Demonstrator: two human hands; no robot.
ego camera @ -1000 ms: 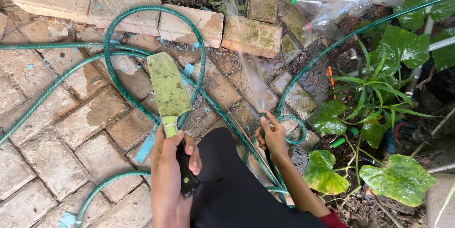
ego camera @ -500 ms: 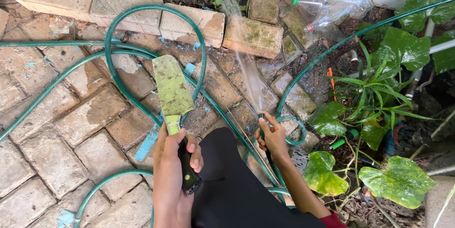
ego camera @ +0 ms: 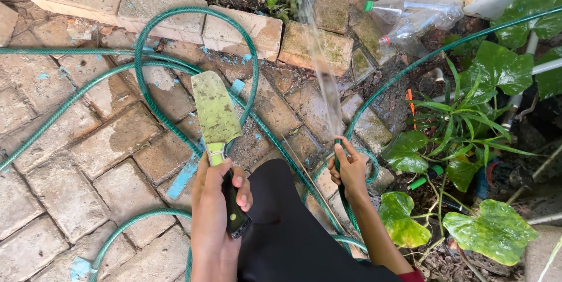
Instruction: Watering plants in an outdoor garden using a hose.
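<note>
Two plastic bottles (ego camera: 410,15) beyond hose (ego camera: 193,15)

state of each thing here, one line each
left hand: closed around the trowel handle
trowel: held blade forward, blade coated in green grime
right hand: gripping the hose end
green hose: looped over the bricks, spraying water
water jet: running, aimed away toward the soil bed
plastic bottles: lying on their sides

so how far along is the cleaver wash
Barely begun. In hand: the left hand grips the cleaver over the brick paving, and the right hand holds the green hose, its water jet spraying toward the plant bed, missing the blade. Left: the blade is coated in green-yellow grime, none visibly rinsed.
</note>
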